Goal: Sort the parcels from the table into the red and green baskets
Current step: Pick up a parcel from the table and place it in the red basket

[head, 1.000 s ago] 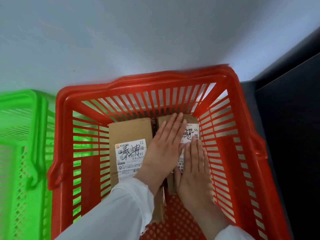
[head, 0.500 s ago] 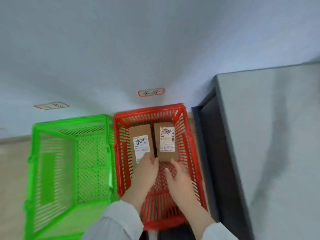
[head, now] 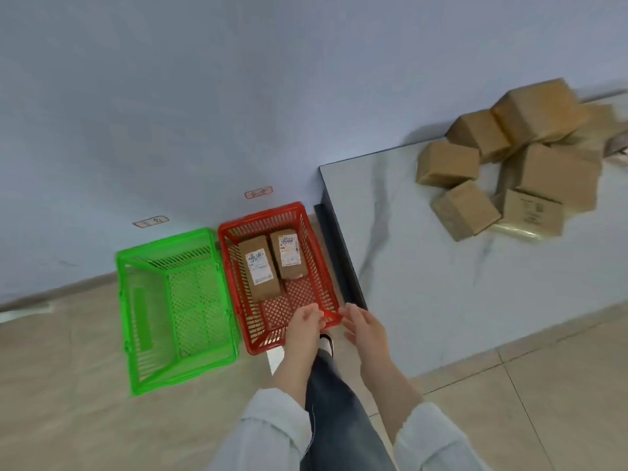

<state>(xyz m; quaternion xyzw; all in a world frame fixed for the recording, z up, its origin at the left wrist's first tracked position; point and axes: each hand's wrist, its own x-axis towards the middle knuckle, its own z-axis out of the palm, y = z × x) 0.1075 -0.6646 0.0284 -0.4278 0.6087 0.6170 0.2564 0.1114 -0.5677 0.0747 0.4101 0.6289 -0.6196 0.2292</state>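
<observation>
With two parcels [head: 273, 263] lying in the red basket [head: 326, 283], your left hand [head: 302, 329] and right hand [head: 365, 329] hang open and empty, so reach right for the table's pile [head: 509, 158]

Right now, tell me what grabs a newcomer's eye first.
Two bright baskets stand side by side on the floor by the wall: the green basket empty, the red basket holding two labelled parcels. To the right, a pile of brown boxes covers the table's far end. Both hands hang empty over the red basket's near rim.
</observation>
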